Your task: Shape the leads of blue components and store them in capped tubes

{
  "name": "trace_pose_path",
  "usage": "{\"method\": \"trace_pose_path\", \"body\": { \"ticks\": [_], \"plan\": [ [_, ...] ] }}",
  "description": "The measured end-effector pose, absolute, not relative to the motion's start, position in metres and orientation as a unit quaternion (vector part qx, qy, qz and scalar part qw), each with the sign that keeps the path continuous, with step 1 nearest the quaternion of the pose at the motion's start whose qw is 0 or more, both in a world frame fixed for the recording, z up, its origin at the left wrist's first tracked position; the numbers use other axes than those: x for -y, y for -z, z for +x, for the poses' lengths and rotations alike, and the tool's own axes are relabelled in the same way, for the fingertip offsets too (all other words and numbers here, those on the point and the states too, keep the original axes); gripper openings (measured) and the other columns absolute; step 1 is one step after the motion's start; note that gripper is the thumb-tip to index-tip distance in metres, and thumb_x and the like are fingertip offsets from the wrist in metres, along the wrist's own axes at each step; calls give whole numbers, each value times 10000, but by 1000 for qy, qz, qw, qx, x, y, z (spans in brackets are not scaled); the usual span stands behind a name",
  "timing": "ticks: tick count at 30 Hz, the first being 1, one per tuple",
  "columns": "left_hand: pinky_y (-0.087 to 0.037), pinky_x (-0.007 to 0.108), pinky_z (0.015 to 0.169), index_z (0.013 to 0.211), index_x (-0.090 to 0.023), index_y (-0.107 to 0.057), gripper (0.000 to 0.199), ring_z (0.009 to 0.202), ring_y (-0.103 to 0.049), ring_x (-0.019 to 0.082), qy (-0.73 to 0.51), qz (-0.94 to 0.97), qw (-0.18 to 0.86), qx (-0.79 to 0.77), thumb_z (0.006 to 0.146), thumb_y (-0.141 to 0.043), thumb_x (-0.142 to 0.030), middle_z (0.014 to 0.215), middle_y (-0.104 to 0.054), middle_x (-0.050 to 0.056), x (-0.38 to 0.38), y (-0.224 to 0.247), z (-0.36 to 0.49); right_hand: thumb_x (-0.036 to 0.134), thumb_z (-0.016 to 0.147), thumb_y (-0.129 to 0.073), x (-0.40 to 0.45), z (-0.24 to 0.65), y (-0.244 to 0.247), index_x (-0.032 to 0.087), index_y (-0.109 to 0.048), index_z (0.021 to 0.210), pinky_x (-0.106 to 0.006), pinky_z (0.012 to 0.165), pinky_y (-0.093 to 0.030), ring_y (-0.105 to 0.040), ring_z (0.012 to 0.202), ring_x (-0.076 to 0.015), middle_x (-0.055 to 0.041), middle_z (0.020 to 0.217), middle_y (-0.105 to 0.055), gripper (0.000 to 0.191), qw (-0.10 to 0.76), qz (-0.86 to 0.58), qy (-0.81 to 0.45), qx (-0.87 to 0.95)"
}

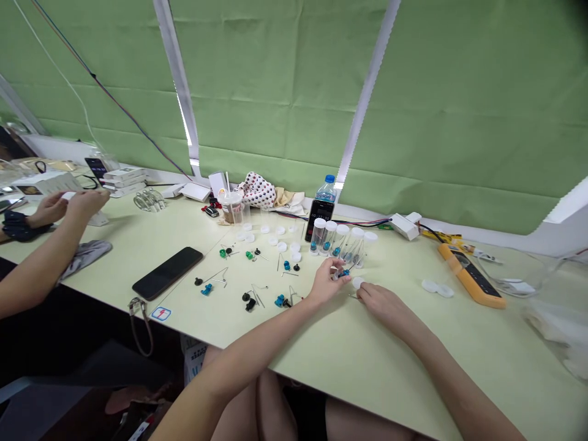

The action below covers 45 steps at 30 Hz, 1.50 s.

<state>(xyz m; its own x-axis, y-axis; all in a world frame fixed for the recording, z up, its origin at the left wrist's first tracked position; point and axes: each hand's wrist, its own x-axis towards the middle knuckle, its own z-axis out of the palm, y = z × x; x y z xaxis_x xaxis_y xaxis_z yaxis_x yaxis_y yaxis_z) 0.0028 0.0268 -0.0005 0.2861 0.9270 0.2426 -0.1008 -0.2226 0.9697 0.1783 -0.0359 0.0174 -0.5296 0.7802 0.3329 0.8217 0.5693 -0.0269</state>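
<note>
My left hand (327,280) is closed round a small clear tube with a blue part (343,273) and thin metal pieces in it. My right hand (379,304) pinches a white round cap (358,283) at its fingertips, just right of the tube. Behind my hands stands a row of clear tubes with white caps (342,229), holding blue parts and metal pieces. To the left lie small sets of blue (206,289), green (249,255) and black parts (250,304) with bent metal pins. Several loose white caps (282,247) lie behind them.
A black phone (168,272) lies at left; another phone (320,214) stands against a bottle (326,188). A lidded cup (231,208) is at the back. An orange multimeter (471,275) and white caps (438,288) are at right. Another person's hands (82,205) work at far left.
</note>
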Motion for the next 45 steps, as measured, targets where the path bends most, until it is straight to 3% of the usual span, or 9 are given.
{"method": "trace_pose_path", "body": {
  "ticks": [4,7,12,16,24,30,37,40,45],
  "plan": [
    [-438,308,765,970,-193,-565,331,825,-538,144,-496,611,509,-348,658,-674,-174,922,-564,54,-27,0,2,255,896,-361,36,180,-19,241,-509,810,-272,564,-414,-554,612,-162,-9,747,-590,172,178,-512,-20,840],
    [-428,335,818,963,-191,-605,340,907,-536,173,-510,626,488,-332,637,-680,-127,987,-572,71,-27,0,1,325,899,-378,37,187,-26,257,-506,918,-275,565,-428,-568,590,-157,3,752,-613,146,248,-561,-58,788],
    [-421,343,852,959,-196,-652,366,928,-541,180,-508,643,473,-323,612,-681,-83,995,-562,66,-29,2,0,398,882,-423,42,194,-43,223,-543,910,-300,642,-437,-566,666,-172,-39,803,-612,214,424,-575,24,700],
    [-412,343,887,971,-198,-660,388,954,-546,181,-507,635,483,-326,610,-678,-59,1007,-558,64,-30,1,0,355,900,-402,44,195,-51,214,-562,870,-313,630,-413,-516,641,-171,-44,779,-572,216,487,-575,83,652],
    [-396,330,902,1016,-220,-667,410,963,-537,184,-480,675,451,-333,636,-670,-67,1009,-568,61,-27,-2,-1,313,902,-404,44,193,-48,229,-589,873,-335,641,-433,-514,650,-178,-54,834,-572,205,466,-548,68,691],
    [-395,323,901,1050,-211,-656,409,970,-538,188,-459,686,470,-312,658,-663,-93,1054,-585,74,-28,1,1,316,903,-424,45,189,-46,242,-620,879,-337,712,-444,-554,809,-202,-57,877,-556,211,473,-519,44,710],
    [-415,320,875,1049,-188,-627,384,976,-548,176,-486,631,522,-305,677,-638,-96,1077,-588,83,-30,7,4,357,920,-367,41,192,-45,220,-593,1009,-335,723,-437,-538,843,-202,-75,954,-548,278,508,-570,45,644],
    [-432,324,844,1043,-171,-603,348,916,-559,160,-489,601,555,-303,698,-635,-138,1025,-596,85,-31,9,4,411,903,-379,34,198,-34,225,-592,993,-333,726,-449,-547,813,-194,-67,971,-548,297,440,-597,-9,671],
    [-463,287,722,1016,-157,-554,361,768,-573,120,-470,578,605,-281,683,-678,-222,987,-575,80,-30,9,5,486,820,-492,24,196,-5,248,-540,1126,-346,761,-478,-565,847,-204,-67,1075,-490,391,307,-632,-98,705]
  ]
}}
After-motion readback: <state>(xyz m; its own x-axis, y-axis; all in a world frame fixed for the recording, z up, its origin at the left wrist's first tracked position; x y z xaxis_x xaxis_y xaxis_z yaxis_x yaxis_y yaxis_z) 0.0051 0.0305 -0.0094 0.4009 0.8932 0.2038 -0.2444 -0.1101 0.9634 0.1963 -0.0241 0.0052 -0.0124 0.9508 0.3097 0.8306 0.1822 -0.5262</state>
